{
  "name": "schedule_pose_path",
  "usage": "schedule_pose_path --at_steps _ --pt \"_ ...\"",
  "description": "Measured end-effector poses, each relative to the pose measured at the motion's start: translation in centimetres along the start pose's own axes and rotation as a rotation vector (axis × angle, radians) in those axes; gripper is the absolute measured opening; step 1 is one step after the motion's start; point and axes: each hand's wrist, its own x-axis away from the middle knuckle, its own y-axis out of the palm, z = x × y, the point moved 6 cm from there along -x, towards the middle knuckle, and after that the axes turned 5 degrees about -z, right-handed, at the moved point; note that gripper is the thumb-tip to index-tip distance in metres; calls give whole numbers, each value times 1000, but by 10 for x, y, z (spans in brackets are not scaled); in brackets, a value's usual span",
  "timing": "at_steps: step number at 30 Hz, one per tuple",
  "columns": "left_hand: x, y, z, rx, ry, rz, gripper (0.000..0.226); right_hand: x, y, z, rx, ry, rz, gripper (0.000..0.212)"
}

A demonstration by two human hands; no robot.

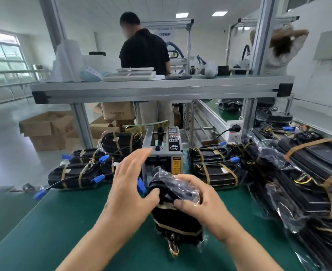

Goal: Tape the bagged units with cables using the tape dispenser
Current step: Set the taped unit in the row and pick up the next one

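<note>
A black bagged unit (176, 218) with cables lies lengthwise on the green table (63, 222), a band of tan tape round its near part. My right hand (198, 196) grips its far end through the crinkled plastic bag. My left hand (131, 184) has straight fingers that reach toward the grey tape dispenser (166, 153), while its thumb presses the bag's far end. A blue connector (141, 185) shows between my left hand and the bag. The dispenser stands just behind the unit.
Taped bagged units are stacked left (77, 175) and right (214, 167) of the dispenser. A larger heap of units (306, 184) fills the right side. An aluminium frame shelf (157, 89) spans overhead. A person stands behind it. Cardboard boxes (47, 130) sit on the floor left.
</note>
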Motion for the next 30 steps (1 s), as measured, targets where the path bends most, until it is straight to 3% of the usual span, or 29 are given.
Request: schedule_pose_path --at_steps 2,6,8,15,19,21,27,30 --pt "-11 -3 10 -62 124 -84 89 -1 1 1 -29 -2 -9 45" --pt "-23 2 17 -31 223 -240 46 -3 0 -1 -55 -13 24 36" --pt "-26 7 17 13 217 -273 30 -4 -4 -3 -19 -14 73 37" --pt "-30 18 15 263 41 -347 7 -2 0 -3 -10 -59 37 55" --pt "-43 20 31 18 64 -377 14 2 1 -5 -60 -83 10 56" --pt "-49 21 43 -83 100 -361 15 4 -2 -6 -65 -84 -1 46" --pt "-65 22 47 -162 77 -389 16 2 4 -1 85 -9 -130 57" --pt "-62 22 40 -41 29 -403 16 0 -1 0 36 4 -111 60"
